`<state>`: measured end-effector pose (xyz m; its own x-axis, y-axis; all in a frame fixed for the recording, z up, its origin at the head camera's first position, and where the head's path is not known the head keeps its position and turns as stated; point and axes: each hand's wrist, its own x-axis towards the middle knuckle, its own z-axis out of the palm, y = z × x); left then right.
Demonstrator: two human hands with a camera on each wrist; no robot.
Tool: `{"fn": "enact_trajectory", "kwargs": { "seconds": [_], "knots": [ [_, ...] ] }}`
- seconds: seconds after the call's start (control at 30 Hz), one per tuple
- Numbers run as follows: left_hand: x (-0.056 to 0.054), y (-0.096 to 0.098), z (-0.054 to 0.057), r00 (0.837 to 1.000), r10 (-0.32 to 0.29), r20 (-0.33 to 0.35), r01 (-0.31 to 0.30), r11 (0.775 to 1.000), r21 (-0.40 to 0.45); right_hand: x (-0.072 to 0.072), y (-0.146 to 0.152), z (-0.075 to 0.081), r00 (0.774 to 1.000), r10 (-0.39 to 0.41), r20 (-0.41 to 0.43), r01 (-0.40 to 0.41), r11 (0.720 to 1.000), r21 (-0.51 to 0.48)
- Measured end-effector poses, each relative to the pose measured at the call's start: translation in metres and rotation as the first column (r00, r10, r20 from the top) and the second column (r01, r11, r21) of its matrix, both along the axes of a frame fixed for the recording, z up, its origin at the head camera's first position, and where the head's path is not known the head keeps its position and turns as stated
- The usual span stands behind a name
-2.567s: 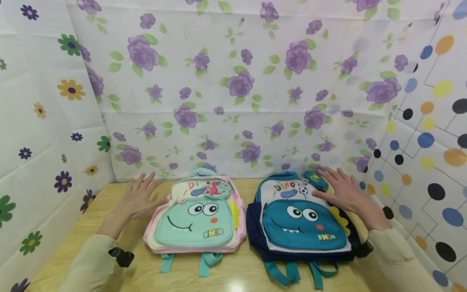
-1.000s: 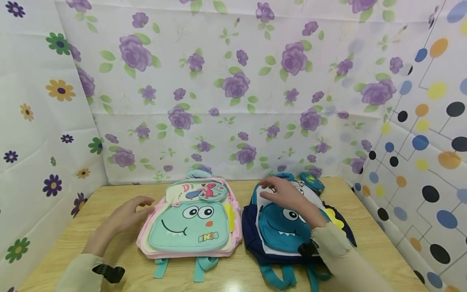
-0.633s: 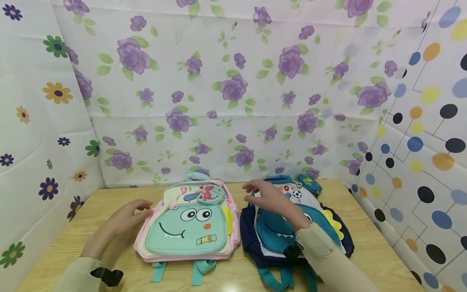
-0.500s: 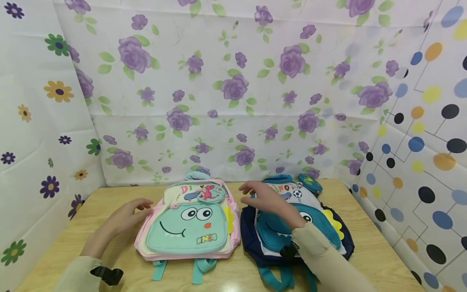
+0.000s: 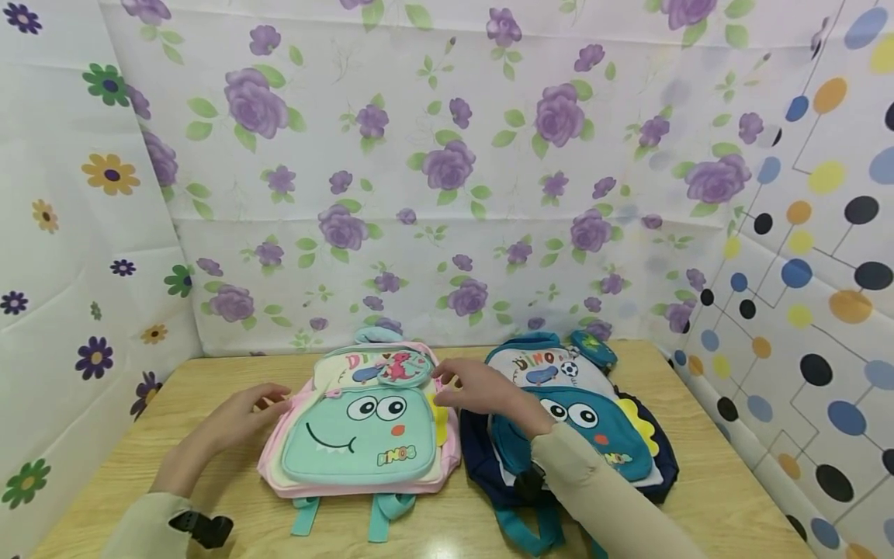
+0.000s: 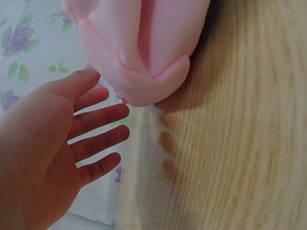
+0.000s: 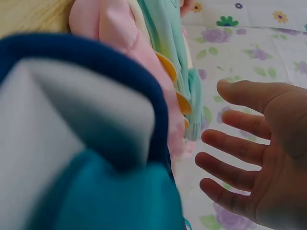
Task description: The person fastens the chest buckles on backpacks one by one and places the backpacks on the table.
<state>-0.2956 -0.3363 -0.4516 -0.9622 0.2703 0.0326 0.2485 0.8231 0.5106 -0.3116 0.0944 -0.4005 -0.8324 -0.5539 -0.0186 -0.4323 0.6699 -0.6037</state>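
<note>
Pink backpack [image 5: 359, 442], unheld
My left grip [image 5: 240, 419] and right grip [image 5: 482, 388] spread loosely, empty; my right sleeve [image 5: 590, 477], crossing the blue backpack [image 5: 611, 423], could drag it if lowered.

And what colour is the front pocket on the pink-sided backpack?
The front pocket is pale mint green; it shows best in the head view.
</note>
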Motion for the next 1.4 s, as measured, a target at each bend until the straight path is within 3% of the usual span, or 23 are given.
{"fn": "enact_trajectory", "kwargs": {
  "seconds": [0.23, 0.67, 1.0, 1.23, 1.4],
  "knots": [
    [0.001, -0.004, 0.001, 1.000, -0.015, -0.020, 0.015, 1.000, 0.006, 0.001, -0.016, -0.007, 0.997, 0.034, 0.069, -0.037, 0.998, 0.049],
    [-0.006, -0.005, 0.003, 0.999, -0.026, 0.031, 0.026, 1.000, -0.004, 0.011, -0.027, -0.009, 0.998, 0.050, 0.031, -0.056, 0.968, 0.246],
    [-0.004, -0.001, -0.006, 0.999, -0.022, 0.040, 0.021, 0.999, 0.030, 0.014, -0.033, -0.017, 0.997, 0.073, 0.019, -0.075, 0.969, 0.234],
    [-0.005, -0.001, -0.006, 0.997, 0.013, 0.080, -0.015, 1.000, 0.019, 0.015, -0.039, -0.023, 0.997, 0.076, 0.000, -0.074, 0.969, 0.235],
    [-0.006, -0.003, -0.006, 0.997, 0.030, 0.070, -0.031, 0.999, 0.015, 0.017, -0.044, -0.026, 0.992, 0.128, -0.017, -0.120, 0.962, 0.244]
  ]
}}
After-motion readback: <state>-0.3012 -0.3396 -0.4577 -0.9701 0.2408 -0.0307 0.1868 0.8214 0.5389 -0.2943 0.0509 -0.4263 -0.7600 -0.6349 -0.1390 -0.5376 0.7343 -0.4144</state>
